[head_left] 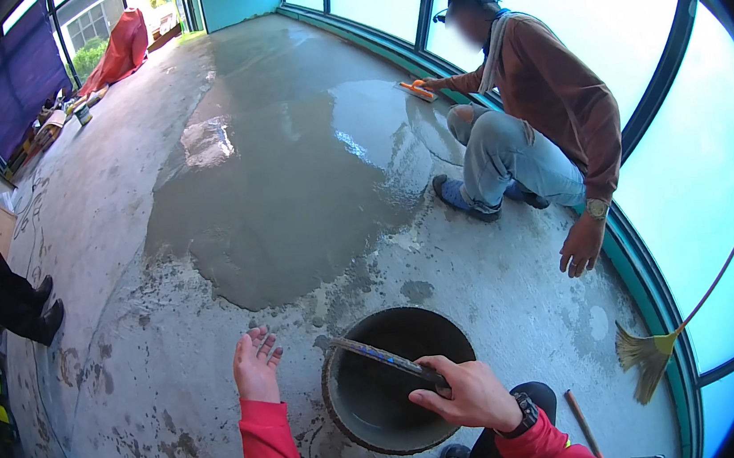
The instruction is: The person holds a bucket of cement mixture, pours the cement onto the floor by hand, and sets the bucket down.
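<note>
Your right hand (472,394) is wrapped around the long, dark, cement-smeared trowel (382,354), above the round, dark tub (345,414); your empty left hand (257,367) is loosely spread. Smooth, wet grey cement (276,212) covers mid-floor; the pale, rough concrete (193,363) nearby looks uncoated.

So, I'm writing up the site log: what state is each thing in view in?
Left hand: open, empty
Right hand: closed around the long tool
Long tool: tilted above the tub
Tub: open-topped, contents hard to tell
Grey layer: spread out, shiny wet in parts
Orange float: held by a co-worker's hand
Broom: tilted, bristles down
Red sheet: draped, bunched
</note>
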Motion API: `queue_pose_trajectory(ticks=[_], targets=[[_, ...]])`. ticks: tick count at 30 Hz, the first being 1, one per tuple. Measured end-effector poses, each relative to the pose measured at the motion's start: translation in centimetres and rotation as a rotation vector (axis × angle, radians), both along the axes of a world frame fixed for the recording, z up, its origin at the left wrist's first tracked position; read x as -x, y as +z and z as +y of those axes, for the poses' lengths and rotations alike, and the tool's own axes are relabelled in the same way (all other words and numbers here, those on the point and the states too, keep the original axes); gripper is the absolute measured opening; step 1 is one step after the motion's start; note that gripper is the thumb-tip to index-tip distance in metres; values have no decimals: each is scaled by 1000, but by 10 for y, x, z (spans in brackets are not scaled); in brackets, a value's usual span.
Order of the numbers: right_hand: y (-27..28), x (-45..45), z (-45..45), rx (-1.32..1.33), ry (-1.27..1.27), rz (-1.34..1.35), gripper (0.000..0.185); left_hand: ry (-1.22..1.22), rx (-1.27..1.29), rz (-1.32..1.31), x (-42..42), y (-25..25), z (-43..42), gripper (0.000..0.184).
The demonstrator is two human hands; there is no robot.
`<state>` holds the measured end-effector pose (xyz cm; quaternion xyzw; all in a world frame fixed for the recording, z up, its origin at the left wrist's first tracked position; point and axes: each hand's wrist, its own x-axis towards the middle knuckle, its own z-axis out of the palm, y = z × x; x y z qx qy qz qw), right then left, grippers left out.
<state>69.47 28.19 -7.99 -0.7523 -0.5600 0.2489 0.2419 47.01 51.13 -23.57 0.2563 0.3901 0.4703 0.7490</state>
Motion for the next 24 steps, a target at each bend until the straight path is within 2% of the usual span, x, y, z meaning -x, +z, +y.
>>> queue_pose_trajectory(ticks=[24], targets=[[-2,-1,-2,12,-30,38,51,4,3,7,-3,2,0,28]])
